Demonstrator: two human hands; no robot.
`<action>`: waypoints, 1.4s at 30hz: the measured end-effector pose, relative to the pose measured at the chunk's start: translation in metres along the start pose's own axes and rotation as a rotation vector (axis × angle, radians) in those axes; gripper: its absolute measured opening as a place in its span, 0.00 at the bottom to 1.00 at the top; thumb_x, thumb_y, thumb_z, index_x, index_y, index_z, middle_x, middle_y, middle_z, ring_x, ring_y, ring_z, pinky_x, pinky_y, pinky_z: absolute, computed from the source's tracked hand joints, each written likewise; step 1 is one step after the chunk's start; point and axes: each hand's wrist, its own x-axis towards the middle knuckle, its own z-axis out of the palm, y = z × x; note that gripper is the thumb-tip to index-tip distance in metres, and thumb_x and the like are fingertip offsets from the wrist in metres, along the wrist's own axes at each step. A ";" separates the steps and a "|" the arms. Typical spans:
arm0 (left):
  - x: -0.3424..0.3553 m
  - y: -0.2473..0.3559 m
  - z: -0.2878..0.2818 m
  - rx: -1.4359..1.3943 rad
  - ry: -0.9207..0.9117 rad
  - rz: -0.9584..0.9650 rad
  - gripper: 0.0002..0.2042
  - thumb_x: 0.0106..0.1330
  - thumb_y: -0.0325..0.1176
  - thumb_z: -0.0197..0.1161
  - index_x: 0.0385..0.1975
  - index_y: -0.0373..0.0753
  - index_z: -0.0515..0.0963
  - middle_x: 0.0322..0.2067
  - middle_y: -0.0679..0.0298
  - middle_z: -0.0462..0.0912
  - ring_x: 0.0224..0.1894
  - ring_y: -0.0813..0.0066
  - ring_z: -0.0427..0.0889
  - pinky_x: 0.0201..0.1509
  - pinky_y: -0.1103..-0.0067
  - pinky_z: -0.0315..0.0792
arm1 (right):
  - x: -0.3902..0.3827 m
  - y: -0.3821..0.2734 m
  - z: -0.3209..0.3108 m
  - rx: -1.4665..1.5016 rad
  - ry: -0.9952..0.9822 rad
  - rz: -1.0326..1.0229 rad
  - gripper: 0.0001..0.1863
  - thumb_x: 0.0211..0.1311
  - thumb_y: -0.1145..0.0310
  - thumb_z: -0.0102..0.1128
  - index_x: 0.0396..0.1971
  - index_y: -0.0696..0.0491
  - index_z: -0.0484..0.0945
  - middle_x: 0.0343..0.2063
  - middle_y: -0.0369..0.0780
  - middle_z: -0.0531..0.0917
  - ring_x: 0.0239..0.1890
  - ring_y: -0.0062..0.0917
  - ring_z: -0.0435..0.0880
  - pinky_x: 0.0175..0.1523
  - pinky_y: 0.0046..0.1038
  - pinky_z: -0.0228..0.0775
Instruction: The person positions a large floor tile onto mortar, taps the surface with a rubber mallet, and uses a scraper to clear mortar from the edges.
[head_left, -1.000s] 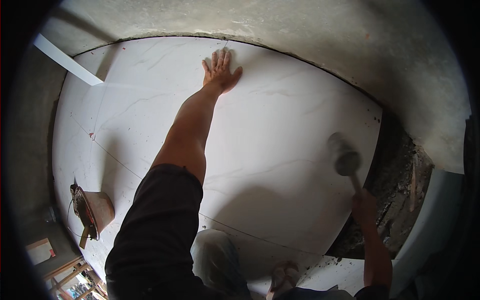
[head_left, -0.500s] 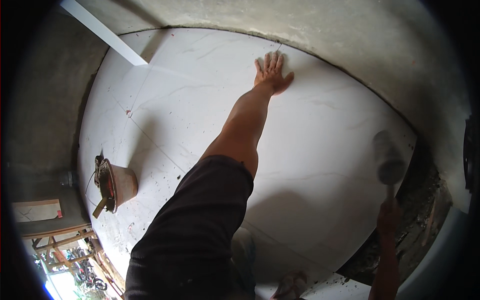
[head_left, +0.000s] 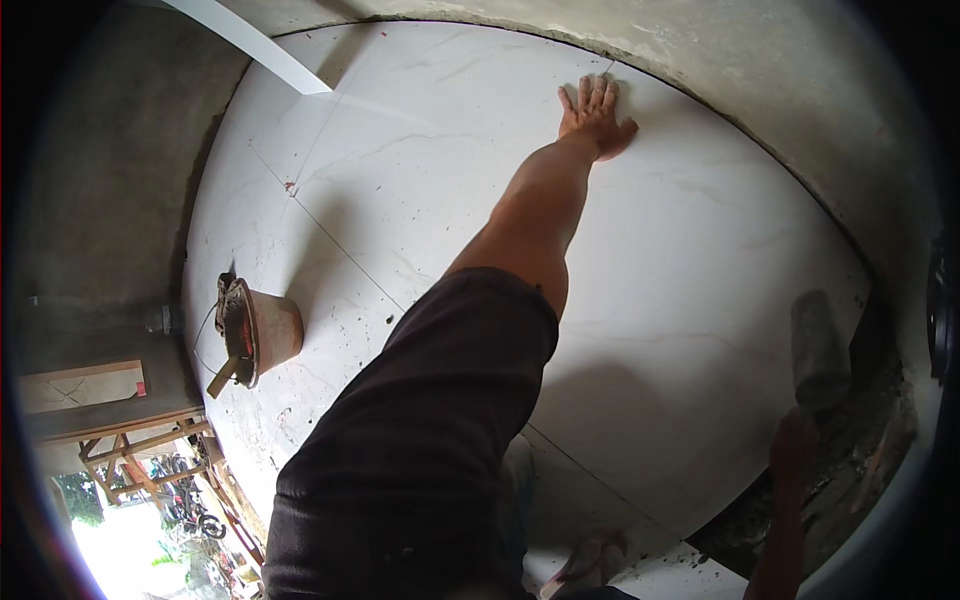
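Note:
My left hand (head_left: 598,122) lies flat on a large white marbled floor tile (head_left: 690,250), fingers spread, close to the far wall and a tile joint. In my right hand (head_left: 795,445), low on the right, is the handle of a mallet with a thick dark grey cylindrical head (head_left: 820,350). The mallet is blurred by motion and over the tile's right part; whether its head touches the tile I cannot tell. Dark wet mortar (head_left: 850,450) shows beside the tile's right edge, partly behind the mallet and my right forearm.
On the left, a mortar-smeared bucket (head_left: 275,325) stands on the tiles with a wooden handle sticking out. A long white strip (head_left: 260,45) reaches in at the upper left. Bare grey walls bound the floor. A foot (head_left: 590,560) shows at the bottom, and wooden framing (head_left: 140,460) stands lower left.
The whole view has shifted, so the floor sits higher and further right. Relative to the tile, the mallet and my right hand have come nearer to me. My left hand stays in place.

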 end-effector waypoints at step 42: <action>0.020 0.009 0.010 0.031 0.078 0.025 0.36 0.68 0.59 0.37 0.72 0.49 0.42 0.73 0.65 0.38 0.75 0.63 0.32 0.73 0.54 0.28 | 0.005 -0.026 0.000 0.108 0.135 -0.078 0.10 0.53 0.67 0.58 0.25 0.58 0.70 0.19 0.54 0.75 0.29 0.53 0.78 0.31 0.42 0.71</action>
